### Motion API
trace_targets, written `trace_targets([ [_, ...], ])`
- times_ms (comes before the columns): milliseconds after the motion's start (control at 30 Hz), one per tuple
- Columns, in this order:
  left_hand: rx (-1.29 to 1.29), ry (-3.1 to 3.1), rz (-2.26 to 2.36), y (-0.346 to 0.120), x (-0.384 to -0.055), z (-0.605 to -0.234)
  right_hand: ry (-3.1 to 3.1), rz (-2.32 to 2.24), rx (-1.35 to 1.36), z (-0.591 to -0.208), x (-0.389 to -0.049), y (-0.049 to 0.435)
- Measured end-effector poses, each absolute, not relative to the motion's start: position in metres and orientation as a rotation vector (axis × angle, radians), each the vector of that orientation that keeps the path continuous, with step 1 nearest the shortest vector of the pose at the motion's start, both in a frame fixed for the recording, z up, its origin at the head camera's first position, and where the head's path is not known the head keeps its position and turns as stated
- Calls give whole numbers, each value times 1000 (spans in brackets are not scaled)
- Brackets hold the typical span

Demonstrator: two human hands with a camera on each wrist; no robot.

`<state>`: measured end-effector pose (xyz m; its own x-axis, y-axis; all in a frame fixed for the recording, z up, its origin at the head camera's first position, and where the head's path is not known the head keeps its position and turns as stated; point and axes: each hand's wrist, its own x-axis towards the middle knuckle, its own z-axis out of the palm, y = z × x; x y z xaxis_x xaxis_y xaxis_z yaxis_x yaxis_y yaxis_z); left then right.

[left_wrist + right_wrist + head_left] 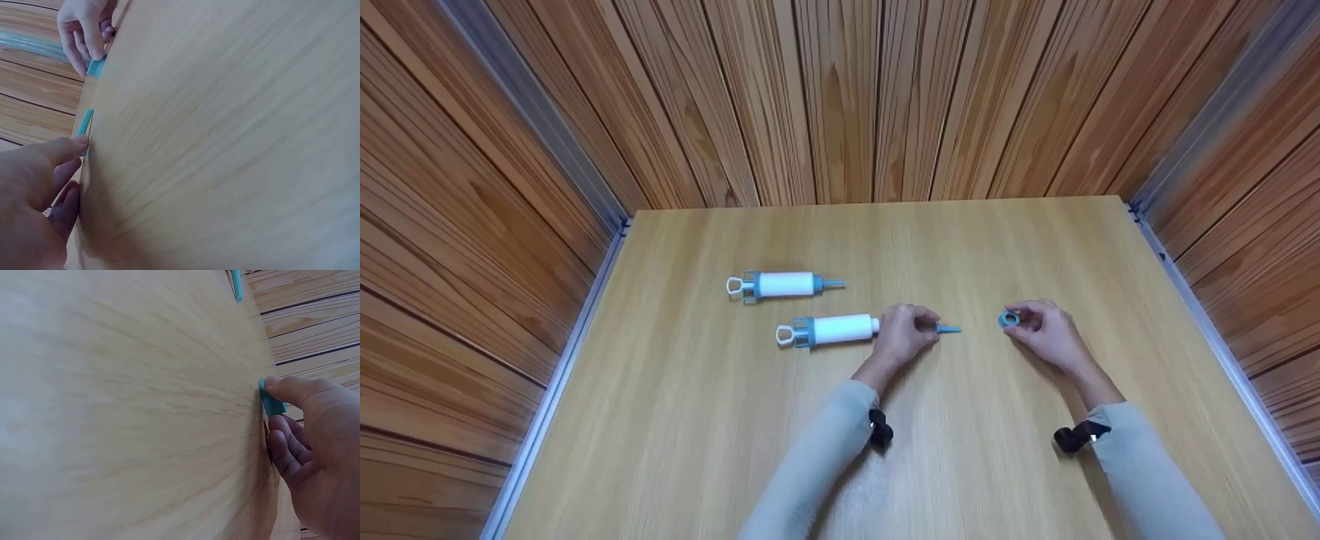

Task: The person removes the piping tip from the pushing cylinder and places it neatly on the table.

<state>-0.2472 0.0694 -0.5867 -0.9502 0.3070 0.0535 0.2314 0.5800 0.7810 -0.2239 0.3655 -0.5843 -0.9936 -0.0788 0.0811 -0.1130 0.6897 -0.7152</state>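
Observation:
In the head view my left hand (904, 330) pinches a slim blue nozzle (949, 329) between thumb and fingers, its tapered tip pointing right. Just left of that hand lies a syringe-like tool (842, 328) with a white barrel, a blue collar and a white loop handle; the hand overlaps its front end. My right hand (1046, 334) pinches a short blue ring (1003, 320) at the tabletop, a little apart from the nozzle tip. The right wrist view has the ring (273, 403) between thumb and fingertips, standing on edge close to the wood.
A second syringe-like tool (786, 284), with its blue nozzle fitted, lies farther back on the left. The wooden tabletop (697, 420) is bordered by wood-plank walls (840, 105) at the back and sides, with metal rails (562, 352) along the side edges.

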Motion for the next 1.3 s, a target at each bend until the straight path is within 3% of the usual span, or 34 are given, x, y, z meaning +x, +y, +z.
trace_targets([
  [700, 417, 2652, 1391, 64, -254, -566, -2922, 1282, 208, -558, -227, 371],
  [1300, 511, 2723, 1313, 38, -264, -544, -2843, 1235, 322, -535, -236, 339],
])
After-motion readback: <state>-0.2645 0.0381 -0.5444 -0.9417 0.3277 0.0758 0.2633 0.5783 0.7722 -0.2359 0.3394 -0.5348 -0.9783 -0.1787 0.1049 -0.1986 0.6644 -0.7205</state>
